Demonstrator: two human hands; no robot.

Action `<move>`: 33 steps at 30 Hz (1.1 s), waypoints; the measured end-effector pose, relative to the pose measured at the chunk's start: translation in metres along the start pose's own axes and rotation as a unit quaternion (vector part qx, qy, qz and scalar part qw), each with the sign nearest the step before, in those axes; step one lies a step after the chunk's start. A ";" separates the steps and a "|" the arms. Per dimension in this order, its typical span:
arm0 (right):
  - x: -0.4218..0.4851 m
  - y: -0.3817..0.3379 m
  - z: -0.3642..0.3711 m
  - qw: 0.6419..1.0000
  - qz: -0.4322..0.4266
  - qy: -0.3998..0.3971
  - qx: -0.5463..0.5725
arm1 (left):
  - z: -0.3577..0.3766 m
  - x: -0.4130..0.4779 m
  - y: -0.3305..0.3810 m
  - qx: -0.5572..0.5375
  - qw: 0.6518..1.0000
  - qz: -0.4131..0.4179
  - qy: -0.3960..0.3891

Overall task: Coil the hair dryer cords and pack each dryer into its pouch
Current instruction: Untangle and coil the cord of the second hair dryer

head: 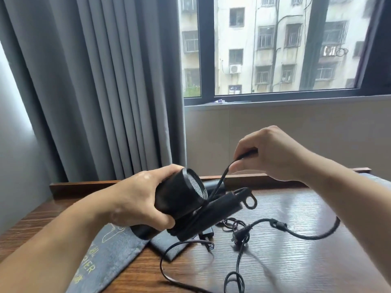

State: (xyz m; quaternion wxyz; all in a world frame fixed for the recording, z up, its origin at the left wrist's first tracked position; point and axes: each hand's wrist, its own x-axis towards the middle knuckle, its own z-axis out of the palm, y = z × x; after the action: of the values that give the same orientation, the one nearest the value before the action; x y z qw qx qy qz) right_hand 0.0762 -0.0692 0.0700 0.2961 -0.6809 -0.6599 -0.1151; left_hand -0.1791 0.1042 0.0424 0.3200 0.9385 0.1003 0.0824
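wood-grain table (296, 261), grey pleated curtain (95, 81) on the left, dark-framed window (275, 96), weathered apartment block (254, 39) outside, beige wall (296, 127) below the sill

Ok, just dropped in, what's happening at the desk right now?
A person is winding a cord. The left hand grips the barrel of a black hair dryer above the wooden table, while the right hand pulls its black cord taut. A grey fabric pouch lies below, with more loose cord sprawled on the table.
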 end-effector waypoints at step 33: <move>-0.014 -0.050 0.046 0.991 0.043 -0.006 -0.128 | 0.033 0.025 -0.037 0.104 0.886 -0.015 0.451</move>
State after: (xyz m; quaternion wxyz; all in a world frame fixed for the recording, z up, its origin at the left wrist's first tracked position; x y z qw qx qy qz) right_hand 0.0156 -0.0576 0.0384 0.2070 -0.7417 -0.6115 -0.1821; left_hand -0.1525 0.1197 -0.0039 0.1421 0.8266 0.2554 0.4810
